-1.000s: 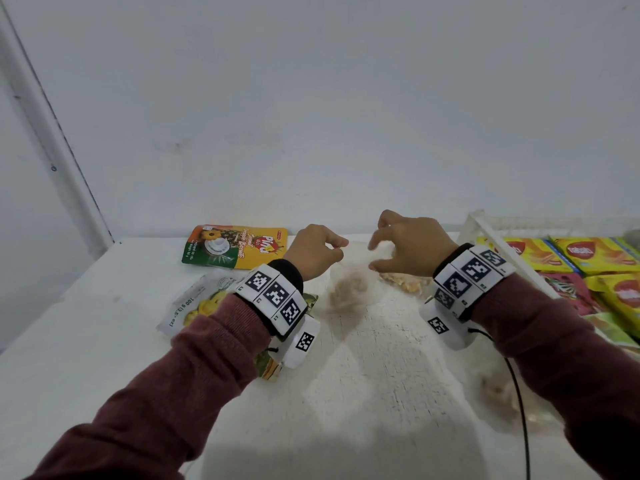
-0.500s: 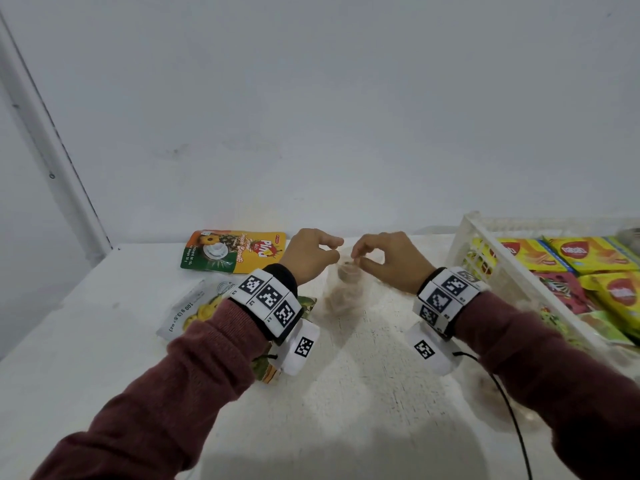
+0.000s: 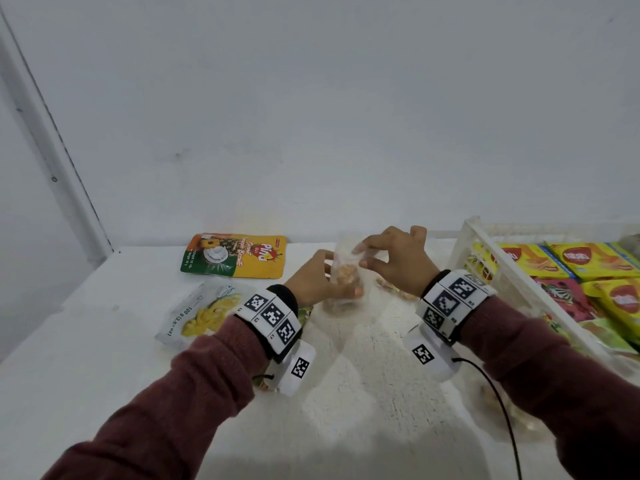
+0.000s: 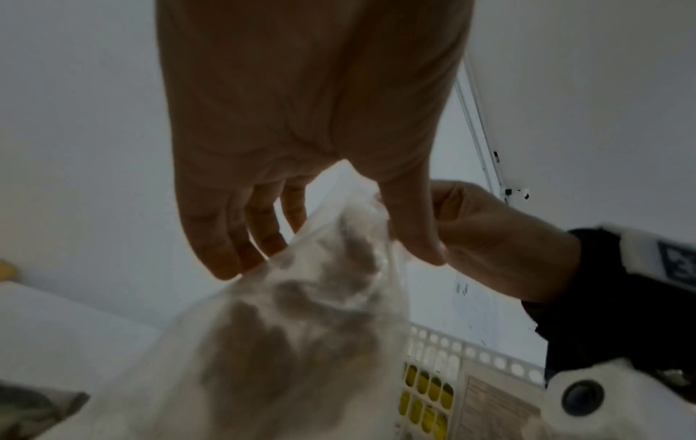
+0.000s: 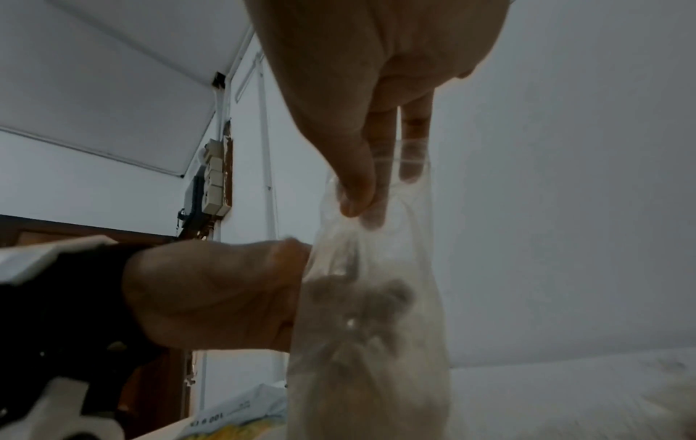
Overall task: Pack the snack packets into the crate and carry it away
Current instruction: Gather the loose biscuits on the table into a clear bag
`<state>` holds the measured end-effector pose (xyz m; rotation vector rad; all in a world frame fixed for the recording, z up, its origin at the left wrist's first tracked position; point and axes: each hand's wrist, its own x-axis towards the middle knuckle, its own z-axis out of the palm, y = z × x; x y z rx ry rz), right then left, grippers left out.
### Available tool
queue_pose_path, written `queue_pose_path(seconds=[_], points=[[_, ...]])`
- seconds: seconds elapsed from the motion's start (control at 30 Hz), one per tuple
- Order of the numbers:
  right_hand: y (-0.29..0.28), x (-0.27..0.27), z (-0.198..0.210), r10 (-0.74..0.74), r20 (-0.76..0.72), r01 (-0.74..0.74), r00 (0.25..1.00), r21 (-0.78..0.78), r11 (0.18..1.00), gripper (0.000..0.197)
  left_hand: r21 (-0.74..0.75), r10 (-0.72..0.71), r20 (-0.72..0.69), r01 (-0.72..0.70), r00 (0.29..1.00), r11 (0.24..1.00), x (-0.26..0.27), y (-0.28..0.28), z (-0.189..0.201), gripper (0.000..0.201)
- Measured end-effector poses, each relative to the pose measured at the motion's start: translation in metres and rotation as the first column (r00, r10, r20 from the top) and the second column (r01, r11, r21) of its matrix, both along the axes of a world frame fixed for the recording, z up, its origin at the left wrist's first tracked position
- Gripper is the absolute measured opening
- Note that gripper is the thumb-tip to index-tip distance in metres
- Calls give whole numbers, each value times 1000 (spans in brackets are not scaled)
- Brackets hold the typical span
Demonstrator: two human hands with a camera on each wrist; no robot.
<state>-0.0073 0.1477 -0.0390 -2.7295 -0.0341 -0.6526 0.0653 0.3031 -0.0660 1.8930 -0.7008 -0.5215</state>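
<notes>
Both hands — left hand (image 3: 313, 280), right hand (image 3: 398, 261) — pinched a clear snack bag (image 3: 344, 275); crate (image 3: 491, 258) right of them part-filled, packets (image 3: 235, 254) still out on the left.

A clear bag (image 3: 344, 271) of orange-brown snacks stands upright at frame centre, lifted off the white table, top edge pinched, contents sunk to its lower half. A yellow-green pouch (image 3: 235, 255) lies flat to its upper left by the wall. A white packet (image 3: 201, 311) printed with yellow fruit lies flat below that, left of centre. The white slatted crate (image 3: 485, 268) sits at the right edge, holding yellow packs (image 3: 581, 261) and a red one (image 3: 562, 297).
</notes>
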Motion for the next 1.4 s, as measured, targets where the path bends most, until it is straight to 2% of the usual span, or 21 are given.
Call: queue_pose_path(seconds=[0.07, 0.13, 0.23, 0.33, 0.4, 0.43, 0.5, 0.57, 0.67, 0.77, 0.8, 0.87, 0.9, 0.97, 1.0, 1.07, 1.13, 1.2, 1.27, 1.33, 1.4], points=[[3, 0, 1, 38, 28, -40, 999, 70, 997, 14, -20, 6, 52, -5, 999, 1000, 2, -3, -6, 43], [4, 1, 2, 70, 42, -75, 997, 121, 990, 12, -64, -8, 82, 13, 997, 998, 5, -4, -7, 13], [5, 1, 3, 96, 27, -99, 995, 104, 990, 15, -167, -28, 29, 32, 999, 985, 2, -6, -5, 38], [2, 0, 5, 71, 69, -74, 995, 49, 996, 40, -208, -29, 70, 43, 997, 977, 4, -4, -5, 21], [-1, -1, 5, 73, 64, -83, 995, 183, 980, 66, -250, -54, 80, 72, 995, 966, 7, -4, -5, 13], [-1, -2, 6, 86, 25, -89, 996, 299, 950, 77, -276, -51, 77, 70, 996, 959, 9, -4, -8, 21], [-3, -2, 5, 127, -94, -63, 987, 501, 863, 90, -295, -32, 71, 52, 997, 954, 9, -5, -6, 51], [-4, 0, -2, 162, -144, -42, 976, 608, 793, 83, -284, -16, 110, 47, 994, 958, 8, -8, -7, 65], [-2, 0, -6, 195, -55, -95, 979, 724, 683, 59, -249, 22, 169, 21, 985, 968, 9, -9, -10, 64], [-1, 3, -7, 234, -13, -161, 972, 691, 705, 82, -213, -28, 137, 57, 990, 975, 12, -10, -12, 64], [-1, 5, -7, 232, -3, -165, 973, 692, 703, 81, -202, -61, 83, 77, 995, 976, 13, -9, -14, 70], [-5, 10, -8, 217, 49, -187, 975, 710, 679, 65, -163, -100, -40, 93, 994, 982, 15, -7, -18, 86], [-7, 12, -10, 208, 70, -192, 976, 729, 657, 52, -149, -118, -70, 107, 991, 983, 14, -6, -17, 87], [-8, 12, -12, 213, 82, -202, 974, 746, 635, 48, -138, -143, -82, 131, 986, 982, 15, -5, -19, 75], [-8, 11, -12, 217, 61, -192, 974, 727, 659, 51, -135, -140, -75, 129, 987, 982, 16, -4, -19, 67], [-8, 10, -13, 223, 8, -166, 975, 694, 700, 52, -137, -87, -64, 78, 994, 987, 18, -4, -20, 57], [-9, 11, -13, 233, -39, -133, 972, 727, 674, 42, -123, -7, -69, -1, 998, 992, 20, -4, -22, 55], [-8, 11, -12, 243, -52, -134, 969, 714, 687, 34, -90, 3, -68, -9, 998, 996, 23, -4, -25, 66], [-4, 10, -8, 262, -64, -142, 963, 705, 694, 7, -93, -47, -61, 42, 997, 995, 23, -4, -28, 74], [0, 11, -5, 243, -61, -138, 968, 682, 718, 35, -69, -74, -57, 70, 996, 995, 22, -5, -27, 83], [0, 12, -5, 215, -30, -131, 976, 710, 692, 43, -78, -77, -75, 71, 994, 994, 18, -5, -22, 70]])
